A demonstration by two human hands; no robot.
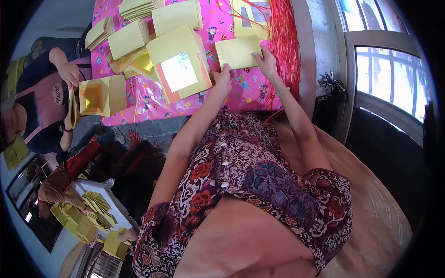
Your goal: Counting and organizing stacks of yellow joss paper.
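Over the pink patterned tablecloth [185, 105] I hold a folded piece of yellow paper [238, 51] between my two hands. My left hand [223, 81] pinches its lower left edge, the thumb on top. At the right edge, my right hand [267, 62] grips it with the thumb lying on its face and the fingers partly hidden. Just left of my left hand lies a larger stack of yellow paper [164, 48] with a shiny silver square [178, 72] and orange borders on top. Beyond the held piece are yellow sheets [241, 30] with grey squares.
Several yellow paper bundles [176, 18] cover the far left of the table. Red plastic strands [283, 51] hang along its right edge. A co-worker in a pink apron [48, 104] handles yellow paper at the left. Other people work at a white table [104, 187] at the lower left.
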